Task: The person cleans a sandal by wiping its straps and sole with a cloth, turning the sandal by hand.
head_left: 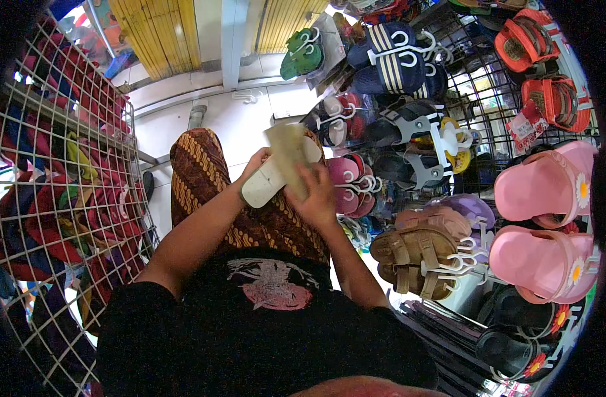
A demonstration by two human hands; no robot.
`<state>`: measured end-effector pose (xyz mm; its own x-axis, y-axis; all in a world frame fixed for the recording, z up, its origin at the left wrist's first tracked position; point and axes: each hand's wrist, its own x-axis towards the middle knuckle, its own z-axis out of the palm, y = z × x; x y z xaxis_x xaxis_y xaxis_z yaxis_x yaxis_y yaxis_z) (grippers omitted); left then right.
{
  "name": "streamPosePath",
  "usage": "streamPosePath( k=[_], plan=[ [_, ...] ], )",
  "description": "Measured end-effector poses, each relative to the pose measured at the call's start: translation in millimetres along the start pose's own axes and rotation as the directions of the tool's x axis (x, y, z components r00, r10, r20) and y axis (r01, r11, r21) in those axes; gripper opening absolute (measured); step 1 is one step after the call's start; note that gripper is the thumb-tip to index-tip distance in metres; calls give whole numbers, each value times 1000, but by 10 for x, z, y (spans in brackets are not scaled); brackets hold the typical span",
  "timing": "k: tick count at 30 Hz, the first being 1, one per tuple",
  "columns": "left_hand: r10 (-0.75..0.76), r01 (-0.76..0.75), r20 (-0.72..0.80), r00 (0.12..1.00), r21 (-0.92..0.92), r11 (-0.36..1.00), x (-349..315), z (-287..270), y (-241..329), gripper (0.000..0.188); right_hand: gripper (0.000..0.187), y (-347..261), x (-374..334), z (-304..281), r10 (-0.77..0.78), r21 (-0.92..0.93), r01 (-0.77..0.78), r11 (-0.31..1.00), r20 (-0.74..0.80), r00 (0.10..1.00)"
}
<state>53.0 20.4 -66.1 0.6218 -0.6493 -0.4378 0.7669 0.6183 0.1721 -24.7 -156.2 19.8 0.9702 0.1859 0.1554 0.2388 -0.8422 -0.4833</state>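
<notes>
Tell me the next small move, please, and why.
Perhaps slide the blurred beige piece toward the near end of the flat, rounded white sole: the right hand holds it across the middle, leaving that end uncovered, while the left hand supports the edge.

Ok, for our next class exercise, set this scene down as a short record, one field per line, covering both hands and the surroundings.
Left fingers: holding a pale sole, partly hidden behind it
Right fingers: around a beige item, blurred, kind unclear
Overlap: beige item crosses over the pale sole
Lap: brown patterned cloth
Person's left: wire grid, colourful items behind it
Person's right: pink sandals, brown sandals, other footwear on display
Floor: pale tiles
</notes>
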Motion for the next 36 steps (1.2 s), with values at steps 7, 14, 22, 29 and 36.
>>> streamPosePath(
  k=[7,14,22,29,36],
  plan=[
    [5,20,-151,989,157,987,-63,141,38,55,64,269,132,9,382,166,-363,917,-97,919],
    [115,-114,-49,992,12,993,-67,181,11,55,63,225,-83,5,43,20,-43,999,-5,999],
    [436,-194,58,898,942,274,-635,538,-77,32,64,570,-285,-237,438,591,-313,743,-76,896],
    [178,-300,282,943,950,86,-932,722,-483,35,66,-46,-732,-741,86,175,-80,981,-27,996],
    [83,-358,357,930,934,2,-988,642,-444,57,66,14,-887,-724,336,174,-331,928,-2,942]
  ],
)
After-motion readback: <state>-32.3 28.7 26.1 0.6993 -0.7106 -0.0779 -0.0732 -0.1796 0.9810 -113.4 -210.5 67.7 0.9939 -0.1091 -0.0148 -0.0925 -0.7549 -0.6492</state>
